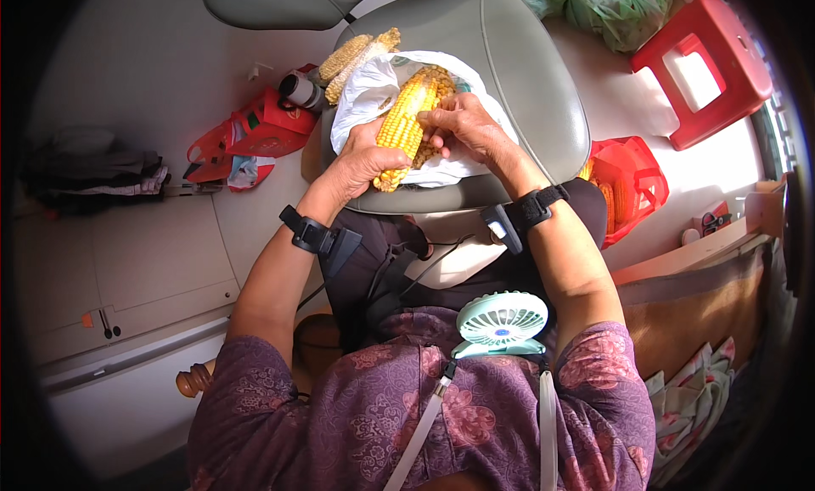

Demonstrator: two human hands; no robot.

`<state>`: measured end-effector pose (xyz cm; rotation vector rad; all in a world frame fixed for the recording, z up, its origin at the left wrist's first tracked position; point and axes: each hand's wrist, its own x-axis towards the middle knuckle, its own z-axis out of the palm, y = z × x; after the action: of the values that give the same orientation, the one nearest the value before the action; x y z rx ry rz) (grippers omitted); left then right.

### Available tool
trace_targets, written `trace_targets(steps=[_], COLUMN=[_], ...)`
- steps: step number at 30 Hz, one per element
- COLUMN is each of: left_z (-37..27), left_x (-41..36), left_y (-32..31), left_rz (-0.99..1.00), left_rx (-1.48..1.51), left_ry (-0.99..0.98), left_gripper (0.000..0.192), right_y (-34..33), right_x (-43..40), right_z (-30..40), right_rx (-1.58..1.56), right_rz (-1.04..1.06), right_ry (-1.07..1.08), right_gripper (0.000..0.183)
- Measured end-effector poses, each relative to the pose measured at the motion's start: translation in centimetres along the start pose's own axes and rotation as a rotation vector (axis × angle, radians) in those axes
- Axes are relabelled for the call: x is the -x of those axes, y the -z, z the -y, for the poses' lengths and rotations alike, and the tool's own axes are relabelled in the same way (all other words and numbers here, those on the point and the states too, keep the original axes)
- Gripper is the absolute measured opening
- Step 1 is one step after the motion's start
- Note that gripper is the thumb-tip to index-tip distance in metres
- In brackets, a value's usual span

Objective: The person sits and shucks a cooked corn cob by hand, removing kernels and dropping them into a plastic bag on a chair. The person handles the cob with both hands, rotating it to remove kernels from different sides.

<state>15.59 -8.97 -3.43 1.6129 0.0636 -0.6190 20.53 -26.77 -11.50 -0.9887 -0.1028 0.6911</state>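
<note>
My left hand (366,160) is closed around the lower part of an ear of yellow corn (407,112), which tilts up and to the right. At the ear's right side, the thumb of my right hand (461,125) touches it and the fingers are curled; whether they hold anything is hidden. Beneath both hands a white plastic bag (360,106) lies spread with its mouth open. Loose corn kernels (425,155) show inside it. Bare corn cobs (356,58) rest beside the bag's upper left edge, on the grey padded chair seat (541,90).
A red bag (630,192) with ears of corn stands right of the chair, below a red plastic stool (707,71). Red bags (267,125) and a dark-and-white cup (302,90) are at the left. A mint-green fan (503,319) hangs at my chest.
</note>
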Motion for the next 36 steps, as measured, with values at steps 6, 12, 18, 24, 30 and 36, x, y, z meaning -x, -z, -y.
trace_targets(steps=[6,12,18,24,30,36], left_z=[0.4,-0.1,-0.1,0.0,0.2,-0.2], left_x=[-0.1,-0.1,-0.1,0.1,0.0,0.3], left_y=[0.7,0.8,1.0,1.1,1.6,0.6], left_rz=[-0.011,-0.003,0.006,0.008,0.015,-0.014], left_rx=[-0.031,-0.069,-0.138,0.028,-0.023,-0.194], left_ry=[0.016,0.02,0.022,0.039,0.06,-0.021], left_gripper=[0.065,0.063,0.058,0.055,0.056,0.058], right_y=[-0.8,-0.8,-0.8,-0.5,-1.0,-1.9], right_x=[0.5,0.7,0.6,0.5,0.8,0.7], right_z=[0.5,0.5,0.5,0.4,1.0,0.4], right_rx=[0.156,0.177,0.288,0.185,0.196,0.391], right_rz=[-0.055,-0.056,-0.04,0.002,-0.047,-0.176], right_ry=[0.03,0.069,0.065,0.055,0.047,0.094], right_gripper=[0.022,0.021,0.027,0.028,0.022,0.029])
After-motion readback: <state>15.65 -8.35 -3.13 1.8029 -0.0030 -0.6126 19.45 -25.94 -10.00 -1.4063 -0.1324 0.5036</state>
